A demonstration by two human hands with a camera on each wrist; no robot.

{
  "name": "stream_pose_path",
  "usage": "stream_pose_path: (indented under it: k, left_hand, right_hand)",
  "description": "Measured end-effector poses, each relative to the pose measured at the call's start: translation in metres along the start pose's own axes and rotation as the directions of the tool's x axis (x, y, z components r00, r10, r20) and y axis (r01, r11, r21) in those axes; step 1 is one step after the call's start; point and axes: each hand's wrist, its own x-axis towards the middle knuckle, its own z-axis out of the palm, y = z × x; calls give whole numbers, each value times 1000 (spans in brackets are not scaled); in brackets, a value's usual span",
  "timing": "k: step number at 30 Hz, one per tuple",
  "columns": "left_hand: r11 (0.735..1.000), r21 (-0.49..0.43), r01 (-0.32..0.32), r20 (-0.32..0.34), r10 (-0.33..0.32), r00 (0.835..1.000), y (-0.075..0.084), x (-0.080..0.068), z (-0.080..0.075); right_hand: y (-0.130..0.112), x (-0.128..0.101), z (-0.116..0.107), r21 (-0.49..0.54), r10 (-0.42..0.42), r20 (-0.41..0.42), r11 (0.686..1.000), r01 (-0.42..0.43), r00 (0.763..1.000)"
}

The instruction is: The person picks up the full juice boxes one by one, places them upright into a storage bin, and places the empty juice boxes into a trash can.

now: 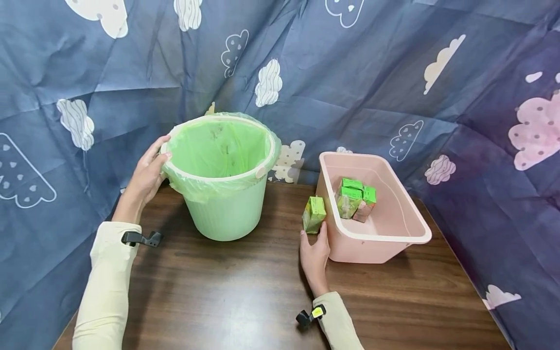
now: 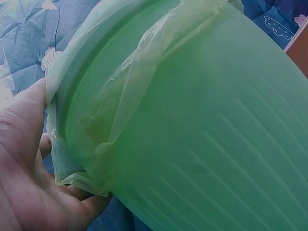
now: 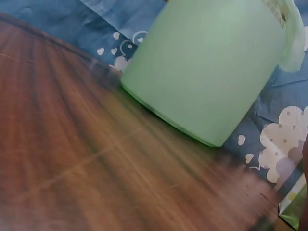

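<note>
My left hand (image 1: 148, 172) grips the rim of a light green bucket (image 1: 225, 214), thumb near the top edge and fingers around the outer side. A thin green plastic bag (image 1: 201, 150) lines the bucket and folds over its rim; in the left wrist view the bag's loose edge (image 2: 139, 72) hangs by the fingers. My right hand (image 1: 315, 255) is at the near end of a small green drink carton (image 1: 314, 214), its thumb and fingers spread on either side. In the right wrist view only a corner of the carton (image 3: 294, 207) shows.
Right beside the carton stands a pink plastic bin (image 1: 358, 248) with several green-topped cartons (image 1: 352, 197) inside. Everything rests on a dark wooden table (image 1: 210, 282). Blue cloth (image 1: 341, 87) with cloud prints closes off the back and sides.
</note>
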Motion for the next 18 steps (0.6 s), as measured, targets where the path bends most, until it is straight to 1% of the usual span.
stream_pose_path:
  k: [4,7,11,15,18]
  left_hand:
    - [1000,-15,5,-4,-5,1000,-2,0,0]
    - [1000,-12,0,-9,0,1000,-2,1,1]
    - [1000,1,9,-3,-9,1000,-2,2,2]
    - [1000,1,18,-4,-18,1000,-2,2,1]
    - [1000,-1,16,-7,-16,1000,-1,2,1]
  right_hand:
    - [3,11,10,31,-33,-30,999,34,999]
    - [3,24,19,14,-45,-46,999,46,998]
    - [-1,40,30,-12,-17,-74,1000,17,997]
    - [-5,55,39,-1,17,-96,1000,-17,995]
    - [-5,64,44,2,26,-100,1000,-26,995]
